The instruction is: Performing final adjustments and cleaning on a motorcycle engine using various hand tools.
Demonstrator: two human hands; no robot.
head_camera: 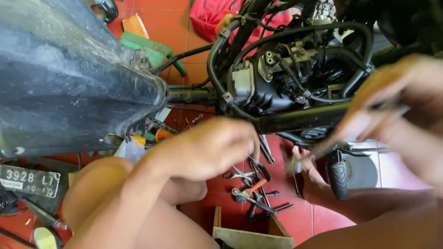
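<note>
At your ten o'clock, dusty matt black plastic fender; twelve o'clock, greasy metal engine; below, glossy red floor tiles

Two hands in shot: the left hand curled, the right hand blurred, so whether it grips anything can't be told. One motorcycle frame with one engine inside it. One dark fender, one number plate, one red cloth. On the tiles, one pair of scissors, one orange-handled tool, one wooden box, one footpeg
</note>
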